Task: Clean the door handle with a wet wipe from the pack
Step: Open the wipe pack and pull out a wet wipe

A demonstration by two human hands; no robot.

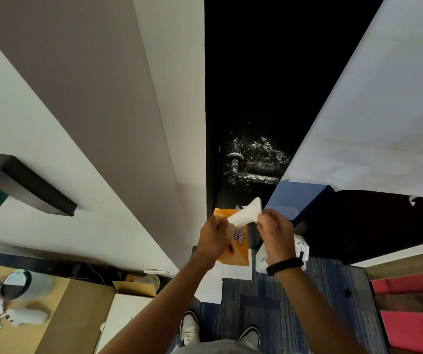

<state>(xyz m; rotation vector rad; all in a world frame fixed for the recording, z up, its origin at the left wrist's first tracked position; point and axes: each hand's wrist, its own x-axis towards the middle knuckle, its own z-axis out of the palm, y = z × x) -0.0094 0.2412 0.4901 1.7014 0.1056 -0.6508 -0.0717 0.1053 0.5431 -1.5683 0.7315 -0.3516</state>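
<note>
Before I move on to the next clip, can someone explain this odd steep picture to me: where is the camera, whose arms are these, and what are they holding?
The camera sits on a person's head and looks down and forward, so you see their own arms and their shoes on the carpet. The wide lens bends the walls. The left hand holds an orange pack of wet wipes. The right hand pinches a white wipe, which is coming out of the pack's top. Just beyond stands a dark door with its handle, speckled with white dirt. The wipe is not touching the handle.
</note>
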